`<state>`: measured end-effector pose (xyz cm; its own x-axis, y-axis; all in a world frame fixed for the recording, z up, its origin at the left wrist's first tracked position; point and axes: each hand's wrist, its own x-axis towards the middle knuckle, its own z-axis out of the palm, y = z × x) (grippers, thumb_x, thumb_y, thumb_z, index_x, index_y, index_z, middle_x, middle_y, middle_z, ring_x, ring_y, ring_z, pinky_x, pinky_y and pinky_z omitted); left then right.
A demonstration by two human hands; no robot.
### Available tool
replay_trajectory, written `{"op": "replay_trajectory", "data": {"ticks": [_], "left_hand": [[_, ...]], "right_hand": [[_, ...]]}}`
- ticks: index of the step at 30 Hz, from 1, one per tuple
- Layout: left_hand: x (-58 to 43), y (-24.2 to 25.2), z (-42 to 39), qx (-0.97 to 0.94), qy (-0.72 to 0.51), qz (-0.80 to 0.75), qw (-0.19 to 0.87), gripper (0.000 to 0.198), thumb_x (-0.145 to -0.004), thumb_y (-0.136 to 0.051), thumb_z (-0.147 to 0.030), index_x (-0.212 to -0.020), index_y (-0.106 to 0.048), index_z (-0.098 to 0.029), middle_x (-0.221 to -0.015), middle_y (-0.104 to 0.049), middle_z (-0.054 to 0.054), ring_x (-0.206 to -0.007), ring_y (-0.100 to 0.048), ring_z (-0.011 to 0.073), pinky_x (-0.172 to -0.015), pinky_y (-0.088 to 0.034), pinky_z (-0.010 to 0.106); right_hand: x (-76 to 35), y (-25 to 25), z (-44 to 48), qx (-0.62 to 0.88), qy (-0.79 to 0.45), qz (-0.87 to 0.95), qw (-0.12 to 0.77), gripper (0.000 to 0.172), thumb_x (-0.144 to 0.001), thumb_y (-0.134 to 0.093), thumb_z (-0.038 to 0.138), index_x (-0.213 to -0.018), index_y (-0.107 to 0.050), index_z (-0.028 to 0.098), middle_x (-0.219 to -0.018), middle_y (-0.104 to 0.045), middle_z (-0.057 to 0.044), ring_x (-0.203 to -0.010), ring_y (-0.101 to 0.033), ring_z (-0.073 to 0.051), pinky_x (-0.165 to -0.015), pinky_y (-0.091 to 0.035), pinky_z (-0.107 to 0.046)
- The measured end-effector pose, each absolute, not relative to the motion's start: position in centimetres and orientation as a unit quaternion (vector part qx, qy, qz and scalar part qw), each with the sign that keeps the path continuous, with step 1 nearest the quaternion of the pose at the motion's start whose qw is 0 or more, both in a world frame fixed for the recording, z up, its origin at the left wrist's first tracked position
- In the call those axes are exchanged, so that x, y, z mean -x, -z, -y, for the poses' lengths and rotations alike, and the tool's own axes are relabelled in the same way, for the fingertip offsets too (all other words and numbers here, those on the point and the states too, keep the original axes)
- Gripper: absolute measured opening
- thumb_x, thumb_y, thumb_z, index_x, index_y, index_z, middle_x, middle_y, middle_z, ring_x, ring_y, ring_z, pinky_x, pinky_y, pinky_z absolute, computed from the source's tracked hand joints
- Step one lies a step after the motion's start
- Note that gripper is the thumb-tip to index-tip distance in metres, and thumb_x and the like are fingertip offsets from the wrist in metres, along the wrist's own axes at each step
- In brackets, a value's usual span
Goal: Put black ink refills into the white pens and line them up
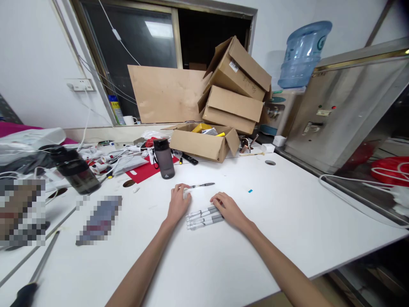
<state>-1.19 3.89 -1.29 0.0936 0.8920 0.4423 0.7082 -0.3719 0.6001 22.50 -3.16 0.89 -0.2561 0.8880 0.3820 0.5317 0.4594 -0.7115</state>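
A slim pen with a dark end lies on the white table. My left hand rests at its left end, the index finger touching it and the thumb apart below. Nearer to me, several clear-and-grey pens lie side by side in a row. My right hand is bent over their grey right ends, its thumb side against them and the fingers apart. Part of those ends is hidden under the hand.
A dark bottle stands behind my left hand, near a red sheet and cable clutter. An open carton sits at the back. A small blue piece lies to the right. At lower left is a screwdriver.
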Motion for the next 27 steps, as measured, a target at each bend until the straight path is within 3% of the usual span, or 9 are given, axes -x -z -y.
{"op": "replay_trajectory", "data": {"ticks": [3,10,17,23,27], "left_hand": [[0.2,1.2,-5.6,-0.751,-0.356,-0.547,0.105,0.031,-0.088,-0.053,-0.022,-0.118,-0.062,-0.021,-0.124,-0.057,0.01,-0.113,-0.048,0.0291,-0.102,-0.042,0.045],[-1.2,0.9,-6.3,-0.773,-0.333,-0.535,0.075,0.014,-0.093,-0.052,-0.023,-0.096,-0.065,-0.024,-0.101,-0.063,0.007,-0.097,-0.052,0.0278,-0.09,-0.044,0.043],[-0.1,-1.5,-1.4,-0.785,-0.389,-0.458,0.15,0.02,-0.101,-0.045,-0.035,-0.103,-0.062,-0.025,-0.105,-0.063,0.005,-0.102,-0.052,0.0248,-0.092,-0.044,0.04],[1.2,-3.1,1.9,-0.78,-0.391,-0.459,0.169,0.022,-0.102,-0.043,-0.038,-0.105,-0.061,-0.025,-0.108,-0.062,0.005,-0.104,-0.053,0.0242,-0.084,-0.047,0.036],[1.2,-3.2,2.9,-0.799,-0.367,-0.449,0.159,0.024,-0.103,-0.039,-0.037,-0.103,-0.059,-0.025,-0.106,-0.062,0.006,-0.102,-0.054,0.024,-0.091,-0.046,0.038]], "right_hand": [[-22.4,-1.0,3.3,0.471,-0.228,0.756,0.393,0.026,-0.103,-0.042,0.029,-0.094,-0.065,0.023,-0.098,-0.065,-0.004,-0.096,-0.059,-0.02,-0.087,-0.044,-0.033],[-22.2,-0.5,2.5,0.498,-0.184,0.736,0.421,0.026,-0.101,-0.039,0.022,-0.095,-0.064,0.025,-0.101,-0.062,-0.004,-0.102,-0.056,-0.021,-0.092,-0.046,-0.037],[-21.8,-1.0,2.5,0.533,-0.038,0.732,0.422,0.031,-0.101,-0.043,0.026,-0.13,-0.054,0.028,-0.135,-0.05,-0.009,-0.125,-0.043,-0.027,-0.103,-0.041,-0.046],[-21.5,-1.7,3.2,0.493,-0.116,0.779,0.37,0.021,-0.104,-0.039,0.031,-0.105,-0.059,0.025,-0.101,-0.065,-0.005,-0.095,-0.056,-0.023,-0.088,-0.044,-0.041],[-21.2,-2.2,3.7,0.457,-0.159,0.787,0.382,0.021,-0.105,-0.039,0.033,-0.104,-0.059,0.026,-0.101,-0.066,-0.004,-0.094,-0.057,-0.022,-0.089,-0.042,-0.04]]}}
